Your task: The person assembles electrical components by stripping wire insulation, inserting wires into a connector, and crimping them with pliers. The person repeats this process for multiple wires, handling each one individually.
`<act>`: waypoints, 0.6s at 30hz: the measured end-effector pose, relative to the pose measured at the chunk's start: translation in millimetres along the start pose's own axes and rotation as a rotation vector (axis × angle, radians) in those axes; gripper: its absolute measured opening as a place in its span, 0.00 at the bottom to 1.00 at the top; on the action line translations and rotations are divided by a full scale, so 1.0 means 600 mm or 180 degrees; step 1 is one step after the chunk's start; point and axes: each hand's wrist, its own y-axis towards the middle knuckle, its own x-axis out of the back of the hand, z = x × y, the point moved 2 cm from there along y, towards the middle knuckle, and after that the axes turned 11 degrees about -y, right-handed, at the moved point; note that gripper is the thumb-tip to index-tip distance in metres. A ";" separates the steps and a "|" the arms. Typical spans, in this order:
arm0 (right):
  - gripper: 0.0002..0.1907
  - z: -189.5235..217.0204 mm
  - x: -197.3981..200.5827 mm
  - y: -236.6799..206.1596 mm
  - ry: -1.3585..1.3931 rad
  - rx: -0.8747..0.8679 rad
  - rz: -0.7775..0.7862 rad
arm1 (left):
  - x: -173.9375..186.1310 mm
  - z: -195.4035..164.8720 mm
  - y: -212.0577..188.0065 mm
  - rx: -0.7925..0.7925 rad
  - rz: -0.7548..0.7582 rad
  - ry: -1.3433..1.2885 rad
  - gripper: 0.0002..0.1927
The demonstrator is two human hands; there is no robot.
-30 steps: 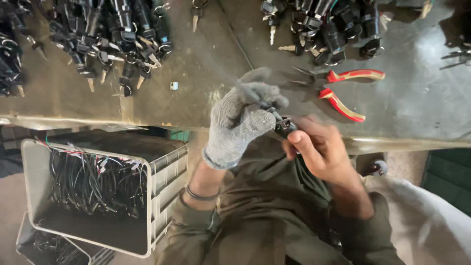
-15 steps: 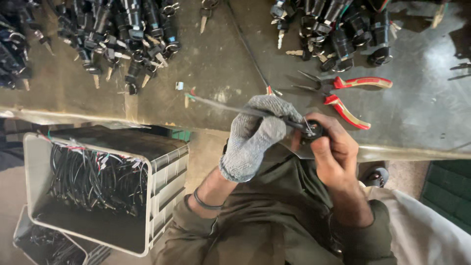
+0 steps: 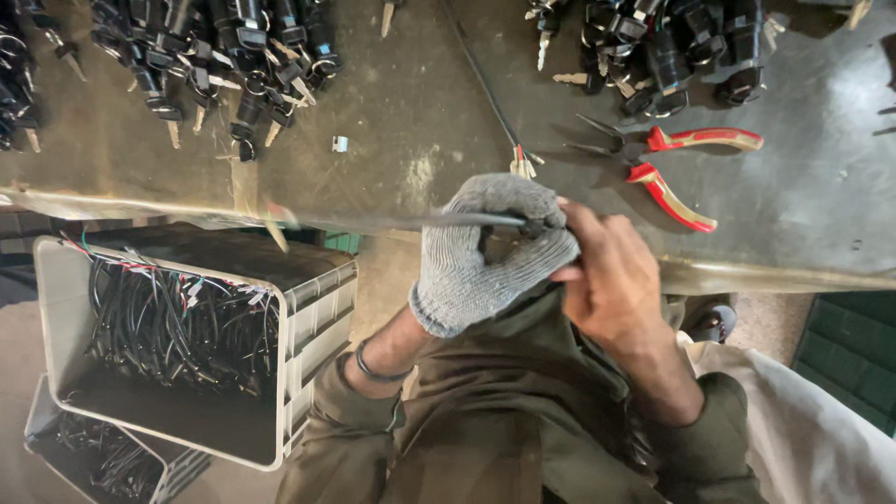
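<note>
At the near edge of the workbench point(image 3: 401, 177), I see a thin black cable point(image 3: 467, 220) held between my two hands, just above the metal lip of the bench. My left hand point(image 3: 490, 252), in a grey knitted glove, is curled closed around the cable, which streaks out blurred to the left from its grip. My bare right hand point(image 3: 607, 280) presses against the gloved fingers, its fingertips pinched on a small dark part point(image 3: 537, 225) at the cable's end; I cannot make out what that part is.

Just beyond the hands, red-handled pliers point(image 3: 667, 159) lie open on the bench, near the cut end of another cable point(image 3: 521, 164). Farther back, heaps of black key-switch assemblies sit to the left point(image 3: 224, 56) and to the right point(image 3: 672, 47), keys sticking out. A small metal clip point(image 3: 340, 144) lies alone between them.

Below the bench on the left, a grey plastic crate point(image 3: 308, 317) holds a tangle of black wire harnesses point(image 3: 177, 322), with a second crate point(image 3: 103, 457) beneath it.
</note>
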 end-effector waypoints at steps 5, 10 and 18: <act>0.21 -0.021 -0.021 -0.017 0.0704 -0.0438 -0.0045 | 0.001 -0.012 0.026 0.0542 0.0623 -0.0192 0.22; 0.25 -0.034 -0.013 -0.043 0.1260 -0.0897 -0.0613 | 0.020 -0.026 0.039 -0.0097 0.0908 -0.0801 0.15; 0.19 -0.030 -0.017 -0.035 0.1340 -0.0679 -0.0465 | 0.011 -0.006 -0.009 0.0020 0.0085 -0.0923 0.13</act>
